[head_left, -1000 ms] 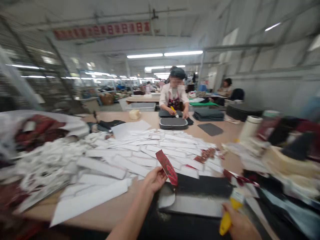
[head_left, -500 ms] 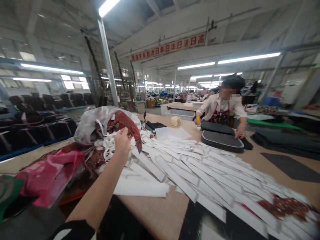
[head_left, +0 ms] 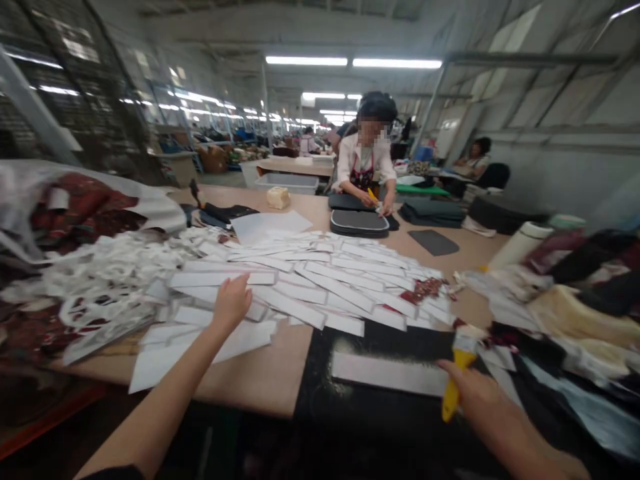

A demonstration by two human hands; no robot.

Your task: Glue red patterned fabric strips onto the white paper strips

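My left hand (head_left: 233, 301) is closed over the near left part of the spread of white strips (head_left: 340, 283); its fingers point away and hide whatever they hold. At the lower right my right hand (head_left: 473, 387) grips the yellow handle of a paintbrush (head_left: 463, 363), bristles pointing up and away. Left of the brush, a pale strip (head_left: 390, 373) lies flat on a black sheet (head_left: 320, 400). Dark red fabric pieces (head_left: 425, 291) lie at the right end of the strips.
Across the table (head_left: 285, 387) a person (head_left: 365, 157) works with a yellow brush at dark rounded pads (head_left: 359, 223). Curly white scraps (head_left: 120, 273) and a clear bag (head_left: 160, 210) of red fabric are at left. A white bottle (head_left: 523, 243) and cloths are at right.
The view has swung right. My left hand has let go of the red fabric by the bag and moved over to the white strips. My right hand with the brush has come into view.
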